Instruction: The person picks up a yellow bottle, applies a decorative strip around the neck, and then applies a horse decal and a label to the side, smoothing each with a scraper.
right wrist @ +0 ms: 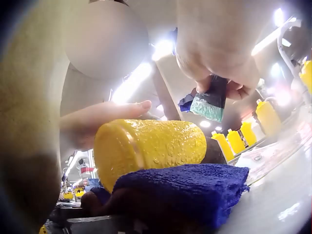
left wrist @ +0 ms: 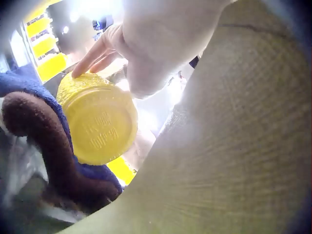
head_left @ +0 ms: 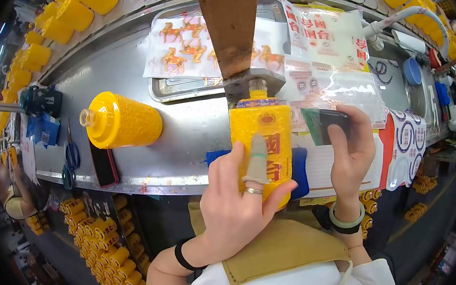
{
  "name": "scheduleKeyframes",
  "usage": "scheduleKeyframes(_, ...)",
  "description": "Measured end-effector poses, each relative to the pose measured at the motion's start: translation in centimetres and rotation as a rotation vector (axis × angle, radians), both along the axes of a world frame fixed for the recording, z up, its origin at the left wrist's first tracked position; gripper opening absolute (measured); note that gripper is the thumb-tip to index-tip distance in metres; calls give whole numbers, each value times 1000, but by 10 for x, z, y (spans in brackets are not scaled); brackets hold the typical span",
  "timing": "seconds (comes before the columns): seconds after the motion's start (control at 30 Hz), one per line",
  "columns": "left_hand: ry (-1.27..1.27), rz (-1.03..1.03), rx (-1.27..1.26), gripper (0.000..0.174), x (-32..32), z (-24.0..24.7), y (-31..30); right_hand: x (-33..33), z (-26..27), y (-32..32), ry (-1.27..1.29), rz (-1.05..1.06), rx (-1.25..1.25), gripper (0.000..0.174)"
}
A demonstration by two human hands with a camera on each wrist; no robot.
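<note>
A yellow bottle (head_left: 262, 123) with red characters lies on its side, base toward the person, on a blue towel (right wrist: 185, 190). My left hand (head_left: 231, 205) rests on it, the fingers at its left side and the thumb along its right. The index finger, in a pale cover (head_left: 257, 164) with a green band, lies straight over the characters. To the right, my right hand (head_left: 353, 155) grips a black scraper (head_left: 331, 124) with a green, see-through blade. In the right wrist view the blade (right wrist: 207, 109) hangs above the bottle, apart from it.
A second yellow bottle (head_left: 127, 119) lies at left, near scissors (head_left: 70, 157) and a phone (head_left: 104, 165). Horse decal sheets (head_left: 175, 48) lie on a metal tray (head_left: 160, 97). Printed sheets (head_left: 328, 39) cover the back right. A brown post (head_left: 230, 21) stands above the bottle's neck.
</note>
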State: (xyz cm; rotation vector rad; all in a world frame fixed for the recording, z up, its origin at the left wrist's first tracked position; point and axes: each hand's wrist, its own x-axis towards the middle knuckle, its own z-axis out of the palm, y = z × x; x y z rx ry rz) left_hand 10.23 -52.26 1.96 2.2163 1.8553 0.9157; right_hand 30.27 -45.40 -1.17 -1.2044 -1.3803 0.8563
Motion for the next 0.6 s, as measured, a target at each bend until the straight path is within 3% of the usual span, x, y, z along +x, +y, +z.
scheduleKeyframes(0.2,103,-18,-182,62,-4,16,14,-9,7,-1,4,18,-32,30)
scheduleKeyframes(0.3,102,-17,-149,53,-5,11,19,-13,12,2,-36,28,-1,31)
scheduleKeyframes(0.6,-74,7,-63,53,-14,2,16,-24,41,35,-254,122,235,34)
